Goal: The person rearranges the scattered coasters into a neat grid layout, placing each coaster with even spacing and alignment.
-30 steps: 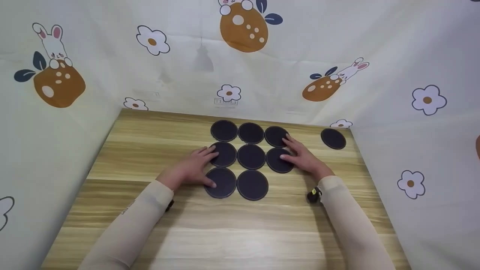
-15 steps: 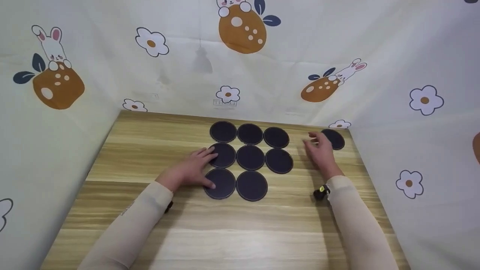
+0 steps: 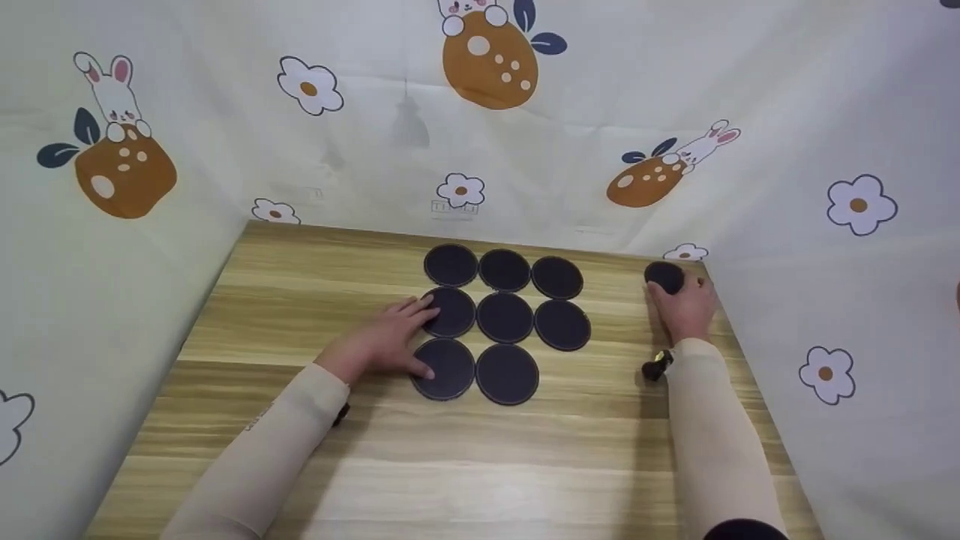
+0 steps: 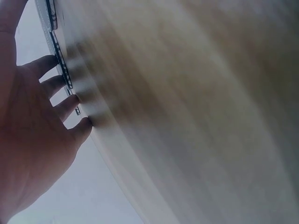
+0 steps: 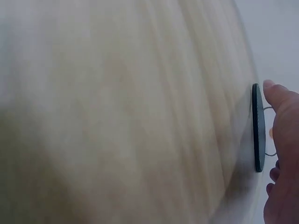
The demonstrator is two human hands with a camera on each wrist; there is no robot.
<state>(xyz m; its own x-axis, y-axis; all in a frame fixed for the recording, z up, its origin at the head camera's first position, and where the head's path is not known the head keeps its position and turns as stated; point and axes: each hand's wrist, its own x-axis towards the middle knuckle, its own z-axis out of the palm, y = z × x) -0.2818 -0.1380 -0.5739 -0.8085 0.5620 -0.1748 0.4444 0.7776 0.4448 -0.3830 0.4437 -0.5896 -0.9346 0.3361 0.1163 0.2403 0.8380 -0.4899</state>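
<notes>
Round black coasters with stitched rims lie in close rows on the wooden table. My left hand (image 3: 382, 337) is spread at the left side, its fingertips on the middle-row left coaster (image 3: 452, 313) and its thumb on the front left coaster (image 3: 448, 371). In the left wrist view the fingers (image 4: 65, 109) reach down to the coaster edges and tabletop. At the far right corner my right hand (image 3: 686, 304) spans a separate coaster (image 3: 663, 277), thumb at its left edge and curled fingers at its right. The right wrist view shows this coaster (image 5: 259, 128) edge-on, low over the wood.
The back row holds three coasters, the middle coaster (image 3: 505, 268) among them. In front, the right-hand coaster (image 3: 508, 375) ends a row of two. A printed curtain (image 3: 345, 165) rises along the table's back and sides. Bare wood (image 3: 465, 465) stretches between the forearms.
My right hand has left the right end of the coaster rows and moved right to the separate corner coaster, which it now holds. The left hand has stayed in place.
</notes>
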